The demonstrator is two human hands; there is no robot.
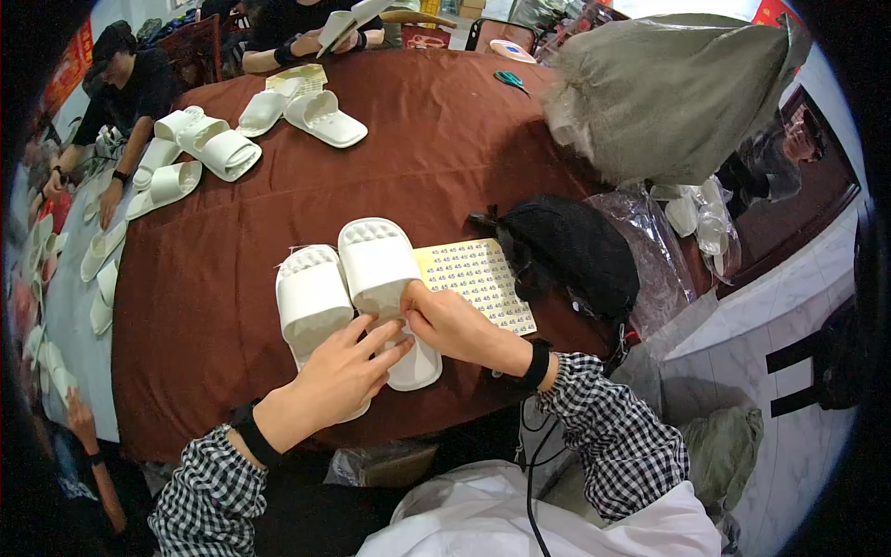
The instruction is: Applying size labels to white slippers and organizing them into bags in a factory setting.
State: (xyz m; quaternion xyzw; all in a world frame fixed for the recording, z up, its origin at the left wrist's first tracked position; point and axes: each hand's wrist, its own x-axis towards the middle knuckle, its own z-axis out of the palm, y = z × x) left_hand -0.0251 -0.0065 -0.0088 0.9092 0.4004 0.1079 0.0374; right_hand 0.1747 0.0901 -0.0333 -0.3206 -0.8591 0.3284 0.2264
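A pair of white slippers lies side by side in front of me on the brown tablecloth: the left slipper point(314, 299) and the right slipper point(376, 263), toes pointing away. My left hand point(336, 373) rests over their heel ends, fingers stretched and slightly apart. Over the right slipper's strap edge, the fingers of my right hand point(457, 323) are curled into a pinch. Whatever is between its fingertips is hidden. A yellow-backed sheet of small white stickers point(475, 281) lies just beyond my right hand, partly under a black bag point(571, 251).
More white slippers point(218, 147) lie at the table's far left. Green-handled scissors point(511, 82) lie at the back. A large grey-green sack point(677, 97) and clear plastic wrap point(654, 246) crowd the right. Other people work around the table; a co-worker's hand point(82, 418) shows at far left.
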